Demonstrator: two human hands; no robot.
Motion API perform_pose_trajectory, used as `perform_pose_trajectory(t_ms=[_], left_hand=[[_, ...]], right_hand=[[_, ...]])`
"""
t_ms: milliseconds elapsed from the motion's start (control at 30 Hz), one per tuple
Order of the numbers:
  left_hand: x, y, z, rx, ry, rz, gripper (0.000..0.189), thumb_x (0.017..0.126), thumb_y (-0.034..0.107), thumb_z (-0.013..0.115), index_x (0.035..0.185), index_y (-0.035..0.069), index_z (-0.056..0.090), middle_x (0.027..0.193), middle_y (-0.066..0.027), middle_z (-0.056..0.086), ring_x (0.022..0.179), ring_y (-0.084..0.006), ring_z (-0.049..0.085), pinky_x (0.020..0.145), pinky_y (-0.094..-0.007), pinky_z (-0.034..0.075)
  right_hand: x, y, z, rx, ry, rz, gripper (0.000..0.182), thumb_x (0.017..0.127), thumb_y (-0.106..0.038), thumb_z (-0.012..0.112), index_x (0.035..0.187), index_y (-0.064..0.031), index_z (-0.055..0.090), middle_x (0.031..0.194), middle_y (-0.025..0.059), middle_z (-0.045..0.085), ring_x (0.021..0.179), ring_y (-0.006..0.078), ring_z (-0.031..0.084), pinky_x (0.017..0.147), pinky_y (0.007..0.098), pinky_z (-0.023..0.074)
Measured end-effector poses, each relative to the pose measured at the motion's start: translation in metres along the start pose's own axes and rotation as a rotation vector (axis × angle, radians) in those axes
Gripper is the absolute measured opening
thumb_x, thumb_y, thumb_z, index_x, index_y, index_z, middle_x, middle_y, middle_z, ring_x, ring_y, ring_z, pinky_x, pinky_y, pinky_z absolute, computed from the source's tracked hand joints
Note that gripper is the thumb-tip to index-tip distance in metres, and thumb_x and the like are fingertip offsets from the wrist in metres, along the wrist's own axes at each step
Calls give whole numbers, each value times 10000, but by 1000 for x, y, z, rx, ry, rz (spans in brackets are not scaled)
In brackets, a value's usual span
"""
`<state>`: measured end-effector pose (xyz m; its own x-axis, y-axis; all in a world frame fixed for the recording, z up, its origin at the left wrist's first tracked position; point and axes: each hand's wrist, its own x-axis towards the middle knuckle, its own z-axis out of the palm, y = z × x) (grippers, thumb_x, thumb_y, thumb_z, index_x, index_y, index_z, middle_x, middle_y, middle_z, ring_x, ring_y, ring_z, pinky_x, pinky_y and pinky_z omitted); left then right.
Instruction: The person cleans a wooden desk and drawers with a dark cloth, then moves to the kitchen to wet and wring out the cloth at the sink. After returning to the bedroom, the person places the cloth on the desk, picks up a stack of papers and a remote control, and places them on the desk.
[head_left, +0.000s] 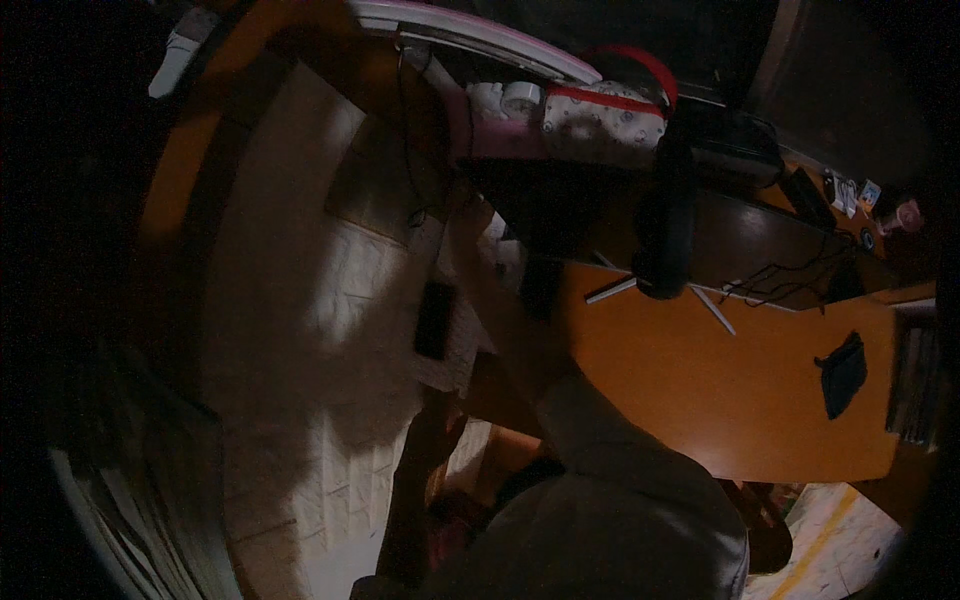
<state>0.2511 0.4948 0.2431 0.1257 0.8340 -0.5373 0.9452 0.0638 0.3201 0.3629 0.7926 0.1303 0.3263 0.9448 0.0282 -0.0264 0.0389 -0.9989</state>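
Note:
The picture is dim. My right hand, at the end of a grey sleeve, reaches forward beside a light textured surface and a thin dark cable; its fingers are in shadow. Nearer my body, my left hand is by the lower edge of that textured surface. Whether either hand holds anything cannot be made out. A dark rectangular object lies between the two hands. Beyond my right hand are a white cup-like object and a white patterned pouch with red trim.
On the right, an orange-brown wooden desk bears a dark cloth-like item. A monitor-like panel, tangled cables and a black headphone-like object are along its far side. Pale fabric hangs at lower left.

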Motion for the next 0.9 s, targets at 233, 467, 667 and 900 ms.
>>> perform_pose_trajectory(t_ms=[233, 467, 667, 900], left_hand=[[-13, 1, -9, -161, 64, -100, 442, 860, 256, 583, 1249, 77, 473, 1261, -181, 496, 1172, -342, 471, 967, -403, 397], [-11, -15, 0, -189, 168, 0, 400, 842, 201, 589, 1211, 74, 502, 1178, -163, 553, 1102, -337, 517, 957, -394, 403], [30, -35, 16, -301, 261, 1, 315, 823, 207, 601, 1094, 50, 572, 1041, -109, 613, 962, -282, 577, 895, -373, 447], [178, -88, 2, -808, 302, -14, 377, 898, 364, 500, 1126, 68, 548, 991, -64, 602, 867, -194, 586, 755, -324, 489]], right_hand=[[53, -8, 8, 43, 23, -85, 186, 813, -166, 623, 891, 3, 615, 773, 83, 597, 648, 179, 566, 573, 310, 472], [60, -7, 7, 111, 8, -110, 192, 798, -145, 629, 930, -8, 607, 819, 80, 592, 668, 169, 553, 581, 303, 467], [36, -4, 5, 227, -19, -156, 213, 786, -128, 635, 964, -18, 600, 859, 78, 587, 686, 160, 543, 588, 297, 463], [-43, -46, 19, 477, 156, -142, 279, 739, -64, 657, 1009, -45, 593, 920, 68, 579, 735, 147, 537, 596, 274, 457]])
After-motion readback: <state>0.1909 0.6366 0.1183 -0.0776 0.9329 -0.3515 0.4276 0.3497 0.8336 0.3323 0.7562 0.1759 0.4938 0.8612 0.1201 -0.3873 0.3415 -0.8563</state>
